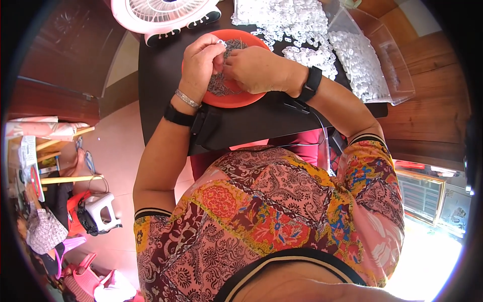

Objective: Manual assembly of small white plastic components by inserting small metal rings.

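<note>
An orange-red bowl (236, 102) filled with thin grey metal nails (219, 86) stands on the dark table. Over its left side, my left hand (197, 60) pinches a small white plastic piece (221, 44) between thumb and fingertip. My right hand (259, 69) reaches in from the right, low over the nails, its fingers curled together and close to my left fingers. Whatever those right fingertips hold, if anything, is hidden behind the hand. Both wrists wear black bands, and a bracelet sits on the left one.
Loose white plastic pieces (307, 58) lie heaped beyond the bowl, to the right. Beside them, a clear plastic bin (400, 93) holds many more. A pink-and-white fan (166, 10) stands at the far left of the dark table (161, 95). A cable hangs over the near edge.
</note>
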`<state>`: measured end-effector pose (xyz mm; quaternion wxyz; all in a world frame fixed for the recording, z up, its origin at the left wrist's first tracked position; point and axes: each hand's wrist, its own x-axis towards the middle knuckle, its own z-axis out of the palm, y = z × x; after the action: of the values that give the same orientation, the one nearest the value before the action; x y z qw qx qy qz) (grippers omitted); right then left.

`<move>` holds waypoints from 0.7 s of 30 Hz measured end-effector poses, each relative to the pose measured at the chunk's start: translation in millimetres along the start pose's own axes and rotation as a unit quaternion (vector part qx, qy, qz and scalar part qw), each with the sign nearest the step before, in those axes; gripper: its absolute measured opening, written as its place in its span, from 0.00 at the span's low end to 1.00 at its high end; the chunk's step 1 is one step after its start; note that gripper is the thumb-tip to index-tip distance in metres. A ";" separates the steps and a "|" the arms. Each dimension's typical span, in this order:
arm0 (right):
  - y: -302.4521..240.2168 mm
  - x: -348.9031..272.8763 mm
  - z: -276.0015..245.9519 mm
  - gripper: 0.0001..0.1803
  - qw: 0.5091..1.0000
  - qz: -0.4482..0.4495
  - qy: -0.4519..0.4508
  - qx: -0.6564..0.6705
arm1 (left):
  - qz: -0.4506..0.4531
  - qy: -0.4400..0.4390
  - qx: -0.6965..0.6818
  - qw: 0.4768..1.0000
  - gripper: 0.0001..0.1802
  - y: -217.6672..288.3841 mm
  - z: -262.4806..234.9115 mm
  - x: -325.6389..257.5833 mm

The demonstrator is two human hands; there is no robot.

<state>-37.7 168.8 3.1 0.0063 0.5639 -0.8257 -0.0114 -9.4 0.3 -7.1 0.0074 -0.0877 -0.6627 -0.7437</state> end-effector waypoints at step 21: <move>12.2 -24.1 -9.7 0.10 0.683 0.232 0.227 0.655 | -0.033 -0.036 -0.015 0.999 0.11 10.3 15.0 -18.3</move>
<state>-40.1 195.5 13.2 -0.1745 0.2003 -0.7006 0.6623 11.8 11.9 2.0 -0.0422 -0.0922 -0.6535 -0.7501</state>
